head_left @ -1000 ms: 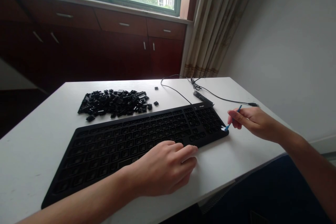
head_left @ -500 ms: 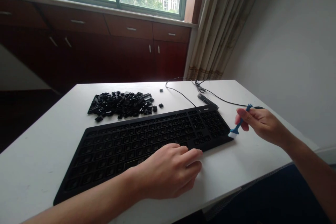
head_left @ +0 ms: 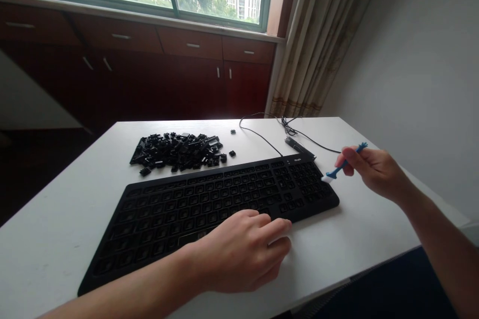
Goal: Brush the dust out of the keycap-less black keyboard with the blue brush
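A black keyboard (head_left: 209, 194) with its keycaps off lies at a slant on the white table, its key sockets bare. My left hand (head_left: 250, 249) rests at its front edge with curled fingers, gripping that edge; the fingertips are partly hidden. Between thumb and fingers, my right hand (head_left: 368, 167) pinches a small blue brush (head_left: 342, 165) with white bristles. The bristles touch or hover just over the right edge of the number pad; which one I cannot tell. Behind the keyboard lies a heap of loose black keycaps (head_left: 179, 152).
Two stray keycaps sit right of the heap. A long black piece (head_left: 299, 148), perhaps a space bar, lies behind the number pad. The keyboard's cable (head_left: 258, 134) runs to a tangled bundle at the back. Beyond the table (head_left: 48, 239) stand dark red cabinets (head_left: 190, 79) under a window.
My right hand has tilted the brush and shifted its bristles up and left, from the keyboard's front right corner to the right side of the number pad. My left hand stays at the front edge.
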A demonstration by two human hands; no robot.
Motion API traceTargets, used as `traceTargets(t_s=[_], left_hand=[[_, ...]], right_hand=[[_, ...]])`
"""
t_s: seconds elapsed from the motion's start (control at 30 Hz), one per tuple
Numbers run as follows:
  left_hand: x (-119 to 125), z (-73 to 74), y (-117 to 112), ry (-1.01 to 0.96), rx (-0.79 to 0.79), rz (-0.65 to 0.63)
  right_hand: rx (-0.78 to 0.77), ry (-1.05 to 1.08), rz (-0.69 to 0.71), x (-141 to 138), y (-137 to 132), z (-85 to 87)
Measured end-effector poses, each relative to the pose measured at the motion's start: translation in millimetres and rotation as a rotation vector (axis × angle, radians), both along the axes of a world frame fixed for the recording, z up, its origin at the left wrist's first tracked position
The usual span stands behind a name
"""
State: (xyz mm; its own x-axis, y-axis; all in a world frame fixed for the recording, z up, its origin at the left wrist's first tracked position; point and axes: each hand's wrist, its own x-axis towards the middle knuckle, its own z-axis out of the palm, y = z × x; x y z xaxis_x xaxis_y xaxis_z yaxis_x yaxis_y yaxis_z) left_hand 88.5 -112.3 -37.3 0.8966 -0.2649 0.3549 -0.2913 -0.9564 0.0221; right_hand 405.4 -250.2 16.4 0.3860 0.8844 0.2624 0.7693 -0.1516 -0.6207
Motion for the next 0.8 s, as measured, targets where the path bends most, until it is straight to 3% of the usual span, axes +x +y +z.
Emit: traceTargets(t_s=[0.27,0.4,0.53,0.7,0.8], left_hand=[[0,-0.1,0,-0.012,-0.010,0.009],[0,0.1,0,-0.003,-0.011,-0.001],[0,0.2,0,-0.003,-0.014,0.005],[0,0.6,0,0.007,-0.015,0.011],[0,0.4,0,-0.004,-0.018,0.013]], right_hand=[[0.216,-0.084,-0.011,11,56,-7.9],[0.207,-0.135,0.072,13,53,-21.6],[0.079,0.085,0.116,18,43,-29.8],[0.250,0.211,-0.018,21,46,-35.4],[0.252,0.221,0.026,17,52,-38.3]])
